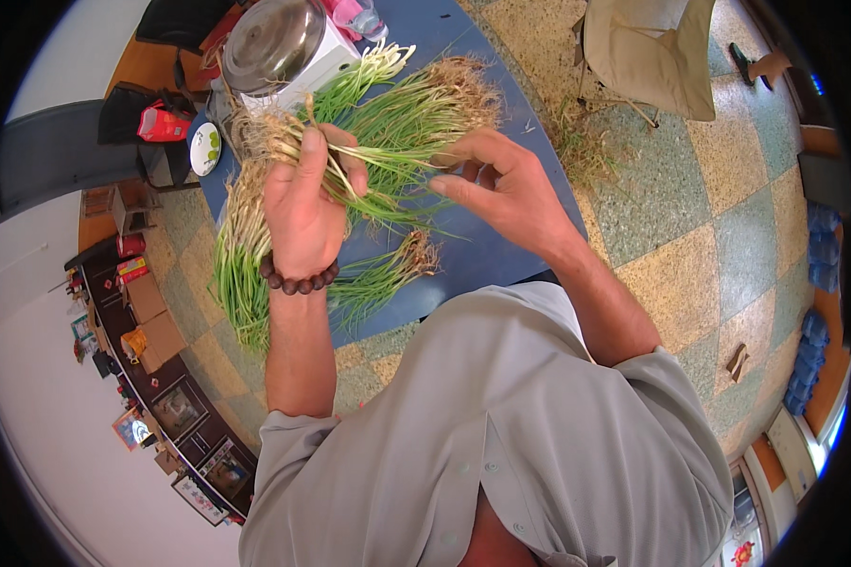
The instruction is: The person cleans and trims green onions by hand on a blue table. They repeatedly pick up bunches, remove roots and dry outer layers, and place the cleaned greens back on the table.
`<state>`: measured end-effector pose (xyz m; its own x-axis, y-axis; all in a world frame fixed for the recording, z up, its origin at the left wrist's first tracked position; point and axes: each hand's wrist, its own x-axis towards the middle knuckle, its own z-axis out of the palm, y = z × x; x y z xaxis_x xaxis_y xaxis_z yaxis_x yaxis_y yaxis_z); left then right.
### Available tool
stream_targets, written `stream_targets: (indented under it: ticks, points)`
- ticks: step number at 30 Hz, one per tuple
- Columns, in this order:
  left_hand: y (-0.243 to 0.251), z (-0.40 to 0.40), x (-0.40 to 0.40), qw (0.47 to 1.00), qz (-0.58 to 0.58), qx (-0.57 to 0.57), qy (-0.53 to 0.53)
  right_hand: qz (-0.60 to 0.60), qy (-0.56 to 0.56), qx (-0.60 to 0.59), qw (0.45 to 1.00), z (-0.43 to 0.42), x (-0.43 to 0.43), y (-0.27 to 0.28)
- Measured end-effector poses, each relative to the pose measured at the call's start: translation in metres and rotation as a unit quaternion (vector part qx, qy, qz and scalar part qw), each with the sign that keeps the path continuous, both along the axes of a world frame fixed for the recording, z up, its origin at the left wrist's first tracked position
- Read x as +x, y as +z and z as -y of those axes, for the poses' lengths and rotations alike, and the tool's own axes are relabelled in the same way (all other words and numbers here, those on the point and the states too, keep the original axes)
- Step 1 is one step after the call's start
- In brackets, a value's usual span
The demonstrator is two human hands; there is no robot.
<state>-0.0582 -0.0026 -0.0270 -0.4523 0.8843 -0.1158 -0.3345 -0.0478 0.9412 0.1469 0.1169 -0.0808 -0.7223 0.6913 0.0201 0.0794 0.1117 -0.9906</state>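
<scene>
A small bunch of green onions (340,161) with dry, hairy roots lies across the fingers of my left hand (308,202), the thumb pressing on the pale stems. At the leafy end is my right hand (507,188), its thumb and forefinger parted around the green tips; whether they touch a leaf I cannot tell. Beneath and behind both hands, a large heap of rooty green onions (425,106) covers part of the blue table (468,266). Another pile (245,262) hangs over the left table edge. A smaller clump (390,273) lies nearer to me. Whiter-stemmed onions (376,67) rest at the back.
Behind the heap stands a white box (333,64) with a metal pot lid (275,44) on top. A plate (205,149) sits at the left edge, and a plastic cup (362,18) at the back. Plant scraps (585,152) and a beige folding chair (649,60) are on the right floor.
</scene>
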Motion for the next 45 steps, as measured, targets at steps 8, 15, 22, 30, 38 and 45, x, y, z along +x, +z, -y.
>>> stream_targets:
  ticks: [8, 15, 22, 30, 38, 45]
  points:
    - [-0.006, 0.005, 0.002, 0.994, -0.101, -0.049, 0.009, -0.051, 0.004, -0.097, 0.994, 0.004, -0.006, 0.006]
    - [-0.007, 0.004, -0.002, 0.993, -0.096, -0.018, 0.068, 0.057, -0.080, -0.030, 0.995, 0.002, -0.004, -0.025]
    - [-0.002, 0.010, -0.020, 0.997, 0.048, 0.001, 0.065, 0.220, -0.219, 0.038, 0.950, -0.071, 0.080, -0.117]
    - [0.002, 0.014, -0.032, 0.988, 0.132, 0.054, 0.056, 0.065, -0.160, -0.052, 0.984, -0.062, 0.078, -0.066]
    - [0.021, 0.008, -0.028, 0.985, 0.124, 0.095, -0.075, -0.101, 0.035, -0.042, 0.993, -0.040, -0.009, 0.008]
    - [0.024, 0.019, -0.033, 0.955, 0.123, 0.181, -0.199, -0.168, 0.213, -0.202, 0.941, -0.013, -0.027, 0.033]
